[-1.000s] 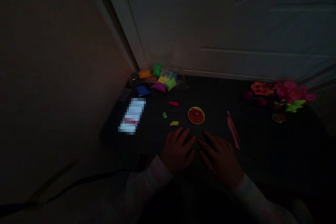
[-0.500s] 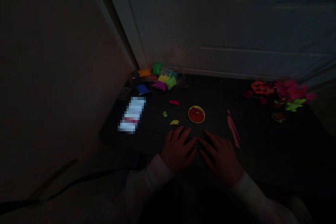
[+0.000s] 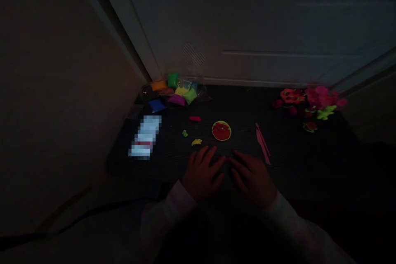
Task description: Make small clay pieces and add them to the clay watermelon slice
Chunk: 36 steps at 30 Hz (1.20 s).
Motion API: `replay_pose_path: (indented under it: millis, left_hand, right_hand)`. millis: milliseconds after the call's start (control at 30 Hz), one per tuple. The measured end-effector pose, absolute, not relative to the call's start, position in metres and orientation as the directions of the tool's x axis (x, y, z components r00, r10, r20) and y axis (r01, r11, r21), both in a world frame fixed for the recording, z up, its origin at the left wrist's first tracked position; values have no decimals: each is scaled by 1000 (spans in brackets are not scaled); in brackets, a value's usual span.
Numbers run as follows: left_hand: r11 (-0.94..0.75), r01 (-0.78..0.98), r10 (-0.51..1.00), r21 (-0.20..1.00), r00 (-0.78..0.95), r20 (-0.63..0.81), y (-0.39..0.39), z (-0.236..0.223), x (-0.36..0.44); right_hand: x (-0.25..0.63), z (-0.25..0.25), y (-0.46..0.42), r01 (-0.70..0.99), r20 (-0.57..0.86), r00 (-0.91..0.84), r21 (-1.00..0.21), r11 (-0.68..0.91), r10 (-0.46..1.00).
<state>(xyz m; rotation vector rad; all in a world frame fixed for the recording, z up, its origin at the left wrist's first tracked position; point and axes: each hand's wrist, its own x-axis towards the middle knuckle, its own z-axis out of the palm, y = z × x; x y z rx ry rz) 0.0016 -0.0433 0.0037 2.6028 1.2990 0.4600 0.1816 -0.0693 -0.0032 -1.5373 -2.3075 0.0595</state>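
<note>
My left hand (image 3: pixel 202 173) lies on the dark table with its fingers spread. Beside it, my right hand (image 3: pixel 254 178) also has its fingers stretched out, pointing toward the left one. A thin strip of red clay (image 3: pixel 226 159) shows between the fingertips, partly hidden by them. Just beyond the hands is a round clay piece (image 3: pixel 221 131) with a yellow rim and red filling with small green bits. Left of it lie a yellow clay scrap (image 3: pixel 196 142), a green clay scrap (image 3: pixel 185 133) and a short red clay roll (image 3: pixel 195 119).
Clay packets (image 3: pixel 176 94) of several colours lie at the back left, near a blurred bright phone (image 3: pixel 145 137). Pink clay tools (image 3: pixel 262 144) rest right of my hands. Colourful clay pieces (image 3: pixel 318 99) stand at the back right. A white door (image 3: pixel 216 16) rises behind the table (image 3: pixel 235 103).
The view has shifted, so the table's things appear further left. My hands remain over the table edge, and red clay now shows between their fingertips, which are slightly further apart.
</note>
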Motion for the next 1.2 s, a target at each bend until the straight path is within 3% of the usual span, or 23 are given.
replay_pose_path:
  millis: [933,1200]
  left_hand:
    - [-582,755,813,302,547,198,-43,3,3]
    - [-582,753,813,307,545,204,-44,2,3]
  right_hand:
    - [179,-2,-68,900,257,-318,-220,376,913]
    - [174,5,-66,915,191,-341,-156,371,921]
